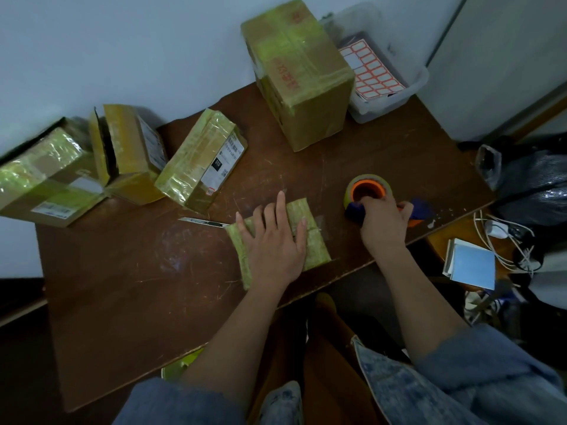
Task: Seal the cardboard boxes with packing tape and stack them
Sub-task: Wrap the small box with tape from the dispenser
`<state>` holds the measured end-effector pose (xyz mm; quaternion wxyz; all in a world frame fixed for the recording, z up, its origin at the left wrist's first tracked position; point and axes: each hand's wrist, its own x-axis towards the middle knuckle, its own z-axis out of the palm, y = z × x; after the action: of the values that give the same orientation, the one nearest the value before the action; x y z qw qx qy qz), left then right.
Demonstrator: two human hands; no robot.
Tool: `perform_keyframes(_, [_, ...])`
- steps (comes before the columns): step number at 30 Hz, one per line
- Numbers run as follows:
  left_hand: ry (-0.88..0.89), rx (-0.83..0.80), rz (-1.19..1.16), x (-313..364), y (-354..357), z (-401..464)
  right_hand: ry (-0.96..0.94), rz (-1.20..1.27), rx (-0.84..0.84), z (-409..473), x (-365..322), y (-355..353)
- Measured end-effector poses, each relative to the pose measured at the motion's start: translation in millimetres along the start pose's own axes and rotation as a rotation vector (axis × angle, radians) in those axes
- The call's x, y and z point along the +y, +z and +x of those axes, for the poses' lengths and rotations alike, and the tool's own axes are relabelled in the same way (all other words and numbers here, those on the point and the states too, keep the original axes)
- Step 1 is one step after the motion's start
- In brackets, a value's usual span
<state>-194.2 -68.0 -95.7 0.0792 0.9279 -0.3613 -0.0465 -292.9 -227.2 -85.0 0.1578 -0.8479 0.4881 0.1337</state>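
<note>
A small flat cardboard box (310,246) wrapped in yellowish tape lies near the table's front edge. My left hand (274,240) rests flat on top of it with straight, spread fingers. To its right, my right hand (383,223) grips the blue handle of a tape dispenser (368,190) whose roll has an orange core; it stands on the table. A tall taped box (302,72) stands at the back. Three more taped boxes sit at the left: one with a label (201,162), one with an open flap (129,151), one at the far left (46,176).
A utility knife (202,222) lies on the brown table (138,286) just left of the flat box. A clear bin (392,87) with red-bordered sticker sheets sits at the back right. Off the table's right side are a dark bag (534,185), cables and a blue notebook (471,263).
</note>
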Motion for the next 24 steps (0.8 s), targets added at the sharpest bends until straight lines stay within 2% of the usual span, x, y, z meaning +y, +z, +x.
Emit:
perform_keyframes(4, [0.0,0.009,-0.03,0.4,-0.9,-1.0,-0.071,0.103,0.074,-13.3,0.3,0.7])
perform_keyframes(7, [-0.014,0.0,-0.126,-0.7,-6.0,-0.8,-0.067,0.484,0.205,-35.6,-9.0,-2.9])
perform_keyframes(9, [-0.041,-0.012,-0.334,-3.0,-13.1,-0.1,-0.064,0.662,0.24,-53.8,-21.2,-5.8])
perform_keyframes(12, [-0.119,0.072,-0.704,-10.7,-25.0,-1.5,-0.069,0.741,0.245,-73.4,-39.0,-8.2])
perform_keyframes(15, [-0.256,0.218,-0.733,-24.2,-31.5,-9.6,-0.076,0.715,0.229,-85.3,-55.0,-7.8])
perform_keyframes(17, [-0.389,0.248,-0.7,-31.0,-32.4,-16.1,-0.127,0.641,0.24,-90.4,-65.8,-4.8])
perform_keyframes(20, [-0.538,0.152,-0.667,-33.2,-26.6,-26.9,-0.16,0.502,0.201,-92.4,-81.5,-0.4])
perform_keyframes(24, [-0.624,-0.053,-0.825,-29.2,-18.6,-35.4,-0.123,0.321,0.046,-95.6,-95.3,6.5])
